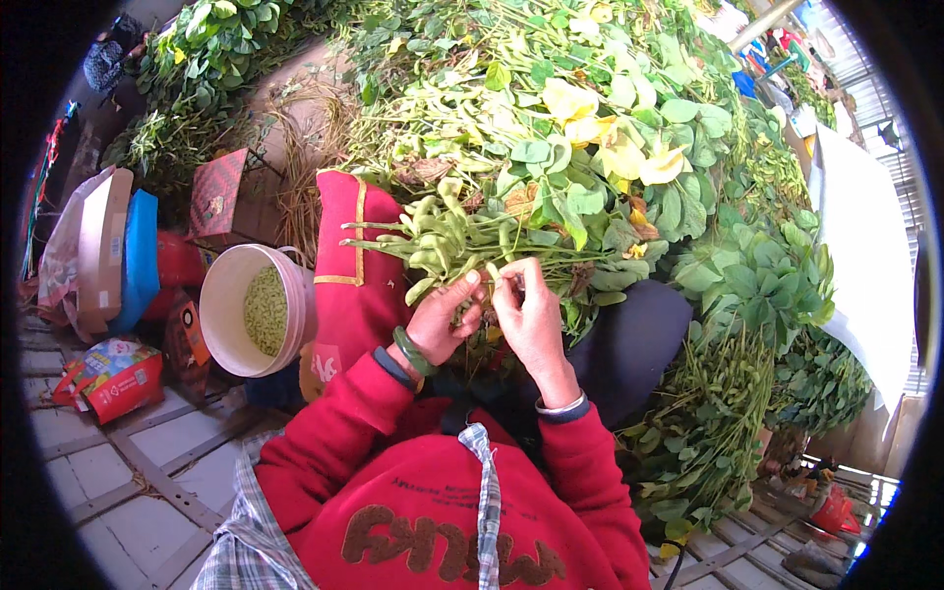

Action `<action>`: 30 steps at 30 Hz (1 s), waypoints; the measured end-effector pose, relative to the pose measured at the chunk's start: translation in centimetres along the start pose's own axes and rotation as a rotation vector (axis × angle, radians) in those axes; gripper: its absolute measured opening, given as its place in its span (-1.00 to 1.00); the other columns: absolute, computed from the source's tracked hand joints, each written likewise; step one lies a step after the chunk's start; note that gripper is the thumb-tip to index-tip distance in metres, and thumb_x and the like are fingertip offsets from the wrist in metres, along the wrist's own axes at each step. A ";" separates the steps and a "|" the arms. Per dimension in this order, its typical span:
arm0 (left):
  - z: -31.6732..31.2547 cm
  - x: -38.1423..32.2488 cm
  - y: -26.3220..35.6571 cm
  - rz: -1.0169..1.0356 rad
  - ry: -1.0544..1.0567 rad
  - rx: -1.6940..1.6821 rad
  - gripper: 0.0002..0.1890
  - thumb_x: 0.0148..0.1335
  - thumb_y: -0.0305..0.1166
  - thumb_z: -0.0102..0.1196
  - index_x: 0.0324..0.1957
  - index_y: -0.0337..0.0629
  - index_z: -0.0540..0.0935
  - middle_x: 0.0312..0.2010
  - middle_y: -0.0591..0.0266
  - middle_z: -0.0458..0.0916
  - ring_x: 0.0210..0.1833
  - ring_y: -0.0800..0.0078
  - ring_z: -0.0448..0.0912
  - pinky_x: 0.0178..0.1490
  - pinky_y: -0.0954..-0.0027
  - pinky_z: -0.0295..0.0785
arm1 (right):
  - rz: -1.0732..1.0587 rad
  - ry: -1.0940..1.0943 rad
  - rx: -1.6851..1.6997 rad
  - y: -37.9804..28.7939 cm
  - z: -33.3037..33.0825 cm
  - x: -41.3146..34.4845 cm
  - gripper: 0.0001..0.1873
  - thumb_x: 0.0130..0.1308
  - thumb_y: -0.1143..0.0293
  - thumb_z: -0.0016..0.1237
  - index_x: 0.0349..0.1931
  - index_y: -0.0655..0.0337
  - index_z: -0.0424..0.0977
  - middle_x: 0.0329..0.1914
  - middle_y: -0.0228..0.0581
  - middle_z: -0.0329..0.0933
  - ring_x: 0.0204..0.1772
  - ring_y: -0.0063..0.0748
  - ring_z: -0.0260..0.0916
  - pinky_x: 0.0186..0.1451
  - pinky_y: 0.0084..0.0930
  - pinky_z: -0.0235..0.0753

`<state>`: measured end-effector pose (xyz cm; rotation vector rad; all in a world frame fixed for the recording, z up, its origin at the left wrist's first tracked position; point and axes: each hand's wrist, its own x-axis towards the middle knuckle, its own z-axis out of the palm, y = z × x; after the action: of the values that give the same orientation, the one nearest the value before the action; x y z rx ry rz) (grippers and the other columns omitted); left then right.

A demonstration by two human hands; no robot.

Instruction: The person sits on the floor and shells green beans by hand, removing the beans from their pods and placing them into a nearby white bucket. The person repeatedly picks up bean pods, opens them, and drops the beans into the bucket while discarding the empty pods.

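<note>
A bunch of soybean stalks with green pods (442,240) lies over my lap, stems towards the left. My left hand (444,317), with a green bangle at the wrist, is curled below the pods with some of them in its fingers. Close at its right, my right hand (527,313), with a silver bangle, pinches a green pod (494,271) between thumb and forefinger. The two hands nearly meet at this pod. To the left stands a white plastic bucket (212,310) with shelled green beans (266,310) inside.
A large heap of leafy bean plants (634,96) spreads ahead and to the right. Left of the bucket are a blue container (138,258), a cardboard box (102,254) and a red printed bag (114,376). A patterned red box (219,193) stands behind the bucket. Another person (105,63) is at the far upper left.
</note>
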<state>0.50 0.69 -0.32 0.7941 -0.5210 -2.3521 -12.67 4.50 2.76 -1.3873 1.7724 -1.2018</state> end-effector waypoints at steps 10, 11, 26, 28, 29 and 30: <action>-0.2 0.8 -0.5 0.049 0.062 0.235 -0.82 0.27 -0.24 0.02 -0.36 -0.11 0.49 -0.70 0.52 0.26 -0.70 0.73 0.10 -0.64 0.61 -0.06 | 0.218 -0.271 -0.185 0.2 0.1 -2.2 -0.85 0.35 0.42 -0.38 -0.16 0.28 0.20 -0.53 -0.06 0.47 -0.44 -0.08 0.49 -0.34 -0.26 0.43; 0.1 0.7 -0.5 0.073 0.078 0.287 -0.83 0.26 -0.25 0.03 -0.36 -0.11 0.49 -0.70 0.52 0.26 -0.70 0.73 0.10 -0.64 0.61 -0.07 | 0.223 -0.296 -0.120 0.5 0.1 -2.3 -0.83 0.36 0.41 -0.41 -0.15 0.28 0.19 -0.53 -0.06 0.47 -0.42 -0.06 0.48 -0.32 -0.23 0.42; -0.7 0.5 0.2 0.082 -0.009 0.452 -0.81 0.23 -0.23 0.09 -0.41 -0.08 0.46 -0.67 0.54 0.21 -0.63 0.71 0.08 -0.58 0.58 -0.05 | 0.151 -0.261 -0.176 1.8 0.8 -2.2 -0.87 0.28 0.46 -0.31 -0.28 0.37 0.23 -0.48 0.26 0.42 -0.33 0.28 0.38 -0.30 0.03 0.35; -0.3 0.5 0.3 0.077 -0.003 0.447 -0.82 0.24 -0.23 0.07 -0.39 -0.08 0.46 -0.67 0.54 0.21 -0.64 0.72 0.08 -0.59 0.58 -0.06 | 0.146 -0.259 -0.203 1.7 0.7 -2.3 -0.86 0.30 0.45 -0.32 -0.29 0.37 0.23 -0.51 0.21 0.40 -0.37 0.22 0.38 -0.32 -0.04 0.35; 0.0 0.4 0.4 0.074 0.000 0.444 -0.82 0.24 -0.24 0.07 -0.38 -0.09 0.46 -0.67 0.54 0.21 -0.64 0.72 0.08 -0.59 0.58 -0.07 | 0.149 -0.263 -0.212 1.8 0.7 -2.3 -0.86 0.31 0.45 -0.33 -0.30 0.37 0.23 -0.53 0.15 0.39 -0.40 0.16 0.38 -0.33 -0.10 0.35; 0.2 0.4 0.5 0.087 -0.009 0.471 -0.83 0.25 -0.24 0.06 -0.37 -0.09 0.46 -0.67 0.54 0.21 -0.64 0.72 0.08 -0.59 0.59 -0.07 | 0.151 -0.266 -0.222 1.9 0.7 -2.3 -0.85 0.32 0.44 -0.35 -0.30 0.37 0.23 -0.55 0.10 0.37 -0.43 0.11 0.39 -0.35 -0.17 0.35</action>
<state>0.34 0.15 -0.10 0.9422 -1.1151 -2.1780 -12.26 6.60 0.59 -1.4323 1.8216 -0.7215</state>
